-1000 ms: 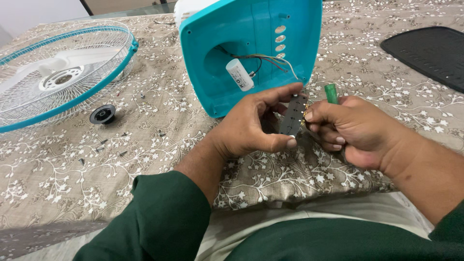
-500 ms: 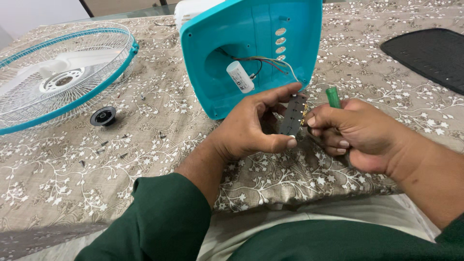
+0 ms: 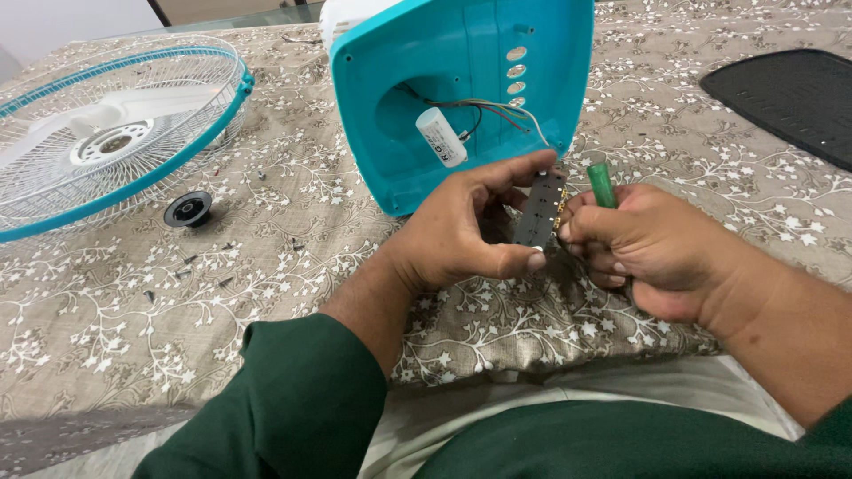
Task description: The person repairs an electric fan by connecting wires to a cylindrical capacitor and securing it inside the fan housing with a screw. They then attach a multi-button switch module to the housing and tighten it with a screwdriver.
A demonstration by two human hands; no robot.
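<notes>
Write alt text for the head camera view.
Two hands work at a table: the left hand pinches a dark switch strip while the right hand grips a green-handled tool beside it. Behind stands a teal fan base with exposed wires; a fan grille lies left.

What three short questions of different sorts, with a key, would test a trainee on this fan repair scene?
1. True or false: the left hand pinches the dark switch strip.
2. Which hand grips the green-handled tool?
3. The black round cap lies: A) inside the turquoise housing; B) on the cloth by the fan guard; C) on the black mat.

Key: 1 true. 2 the right hand. 3 B.
</notes>
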